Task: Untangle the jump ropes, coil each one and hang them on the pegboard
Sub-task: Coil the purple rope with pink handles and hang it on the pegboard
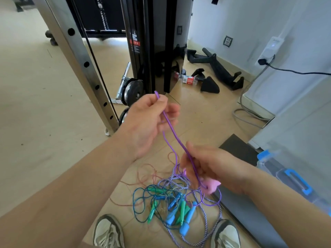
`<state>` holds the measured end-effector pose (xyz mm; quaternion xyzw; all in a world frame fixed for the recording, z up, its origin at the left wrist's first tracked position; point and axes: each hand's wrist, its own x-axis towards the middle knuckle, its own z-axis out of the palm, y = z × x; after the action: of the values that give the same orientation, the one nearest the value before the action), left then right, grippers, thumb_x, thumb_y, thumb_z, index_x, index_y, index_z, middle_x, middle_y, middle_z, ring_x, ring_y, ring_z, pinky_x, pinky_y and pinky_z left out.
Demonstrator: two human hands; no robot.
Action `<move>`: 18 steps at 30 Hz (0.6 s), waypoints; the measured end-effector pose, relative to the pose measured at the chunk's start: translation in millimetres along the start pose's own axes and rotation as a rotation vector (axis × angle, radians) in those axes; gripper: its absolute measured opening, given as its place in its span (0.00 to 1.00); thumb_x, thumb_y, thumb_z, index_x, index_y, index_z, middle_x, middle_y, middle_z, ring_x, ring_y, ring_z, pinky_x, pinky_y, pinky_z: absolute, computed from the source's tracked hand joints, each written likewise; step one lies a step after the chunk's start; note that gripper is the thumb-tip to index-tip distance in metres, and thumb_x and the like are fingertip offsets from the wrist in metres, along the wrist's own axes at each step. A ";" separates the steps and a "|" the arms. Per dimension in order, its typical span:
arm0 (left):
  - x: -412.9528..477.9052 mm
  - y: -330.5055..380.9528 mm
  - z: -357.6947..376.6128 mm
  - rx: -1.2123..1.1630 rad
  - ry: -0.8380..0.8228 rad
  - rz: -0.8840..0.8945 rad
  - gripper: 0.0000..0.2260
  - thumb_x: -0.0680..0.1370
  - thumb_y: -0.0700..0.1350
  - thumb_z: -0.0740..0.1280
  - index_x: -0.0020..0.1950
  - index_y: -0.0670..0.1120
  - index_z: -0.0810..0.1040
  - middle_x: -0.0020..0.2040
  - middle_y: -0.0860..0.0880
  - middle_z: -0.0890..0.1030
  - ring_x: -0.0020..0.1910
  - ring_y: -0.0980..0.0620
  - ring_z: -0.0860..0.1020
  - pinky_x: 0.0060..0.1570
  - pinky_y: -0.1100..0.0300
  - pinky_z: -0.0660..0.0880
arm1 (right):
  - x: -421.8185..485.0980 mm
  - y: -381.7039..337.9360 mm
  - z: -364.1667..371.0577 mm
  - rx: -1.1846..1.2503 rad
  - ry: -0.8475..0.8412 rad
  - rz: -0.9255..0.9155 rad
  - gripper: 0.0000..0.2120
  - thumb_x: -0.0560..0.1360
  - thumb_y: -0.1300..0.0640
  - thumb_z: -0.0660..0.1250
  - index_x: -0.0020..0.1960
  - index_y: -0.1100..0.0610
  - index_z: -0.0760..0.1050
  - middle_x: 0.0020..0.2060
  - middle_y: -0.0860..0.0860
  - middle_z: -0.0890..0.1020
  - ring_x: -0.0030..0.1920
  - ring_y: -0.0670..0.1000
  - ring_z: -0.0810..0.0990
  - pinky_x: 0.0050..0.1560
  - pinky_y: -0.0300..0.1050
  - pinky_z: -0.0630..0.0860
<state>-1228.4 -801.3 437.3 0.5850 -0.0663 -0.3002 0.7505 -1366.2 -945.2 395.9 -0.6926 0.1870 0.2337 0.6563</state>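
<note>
Near the middle of the frame, the left hand (148,120) is raised and pinches a purple rope (176,138) between the thumb and the curled fingers. The short end of the rope stands out above the thumb. From this hand the rope runs down and to the right, pulled straight, into the right hand (211,169) in the lower middle of the frame. The fingers of the right hand are curled around the rope and around a pink handle (212,185), which shows below the fingers.

Below both hands, at the bottom middle of the frame, a pile of tangled ropes (161,194) lies on the tiled floor. It contains blue handles (188,219), green handles (152,212), a twisted purple and white rope (206,228) and a thin reddish rope (143,174). Loops of the purple rope hang from the right hand down into this pile.

Two light shoes (109,231) stand at the bottom edge, one on each side of the pile. A black gym machine (154,42) fills the upper middle, with a steel post with holes (78,56) to its left. A clear box with blue latches (293,178) is at the right edge.
</note>
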 end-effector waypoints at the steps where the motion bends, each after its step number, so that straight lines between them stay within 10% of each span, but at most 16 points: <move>1: 2.6 1.0 -8.6 0.177 0.064 0.054 0.08 0.85 0.43 0.64 0.56 0.38 0.78 0.47 0.43 0.87 0.49 0.45 0.86 0.55 0.47 0.84 | -1.1 1.9 0.2 -0.041 0.059 -0.005 0.27 0.83 0.38 0.59 0.47 0.63 0.77 0.28 0.58 0.75 0.25 0.54 0.68 0.32 0.55 0.65; 6: 13.7 -17.4 -49.0 1.196 0.311 0.118 0.13 0.72 0.52 0.72 0.46 0.44 0.73 0.43 0.49 0.77 0.39 0.49 0.76 0.38 0.54 0.73 | -1.3 -16.4 4.5 0.386 0.190 -0.164 0.18 0.84 0.52 0.60 0.38 0.59 0.74 0.26 0.52 0.57 0.29 0.50 0.51 0.33 0.48 0.50; 12: -11.9 -29.9 -17.5 0.465 -0.349 -0.210 0.24 0.85 0.60 0.55 0.51 0.46 0.85 0.50 0.44 0.86 0.52 0.50 0.83 0.64 0.51 0.71 | -7.0 -52.7 13.2 0.675 0.024 -0.382 0.18 0.85 0.53 0.54 0.62 0.63 0.78 0.21 0.48 0.58 0.24 0.49 0.49 0.29 0.44 0.50; 16: -6.4 -29.6 -11.0 0.682 -0.070 0.078 0.05 0.78 0.45 0.72 0.52 0.48 0.79 0.47 0.50 0.80 0.42 0.53 0.79 0.49 0.61 0.78 | -11.7 -54.2 1.1 0.680 0.034 -0.394 0.15 0.83 0.59 0.54 0.58 0.64 0.77 0.26 0.53 0.69 0.24 0.50 0.61 0.26 0.42 0.61; 18: -0.9 -27.0 -13.5 0.813 -0.091 0.250 0.24 0.73 0.39 0.75 0.67 0.53 0.74 0.62 0.54 0.76 0.56 0.58 0.78 0.56 0.65 0.76 | -12.0 -51.9 2.9 0.651 -0.002 -0.351 0.14 0.81 0.61 0.57 0.56 0.65 0.79 0.31 0.56 0.74 0.27 0.52 0.66 0.28 0.44 0.66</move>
<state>-1233.1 -793.1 408.6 0.8070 -0.2827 -0.1818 0.4856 -1346.8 -939.3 445.2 -0.4686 0.1293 0.0467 0.8726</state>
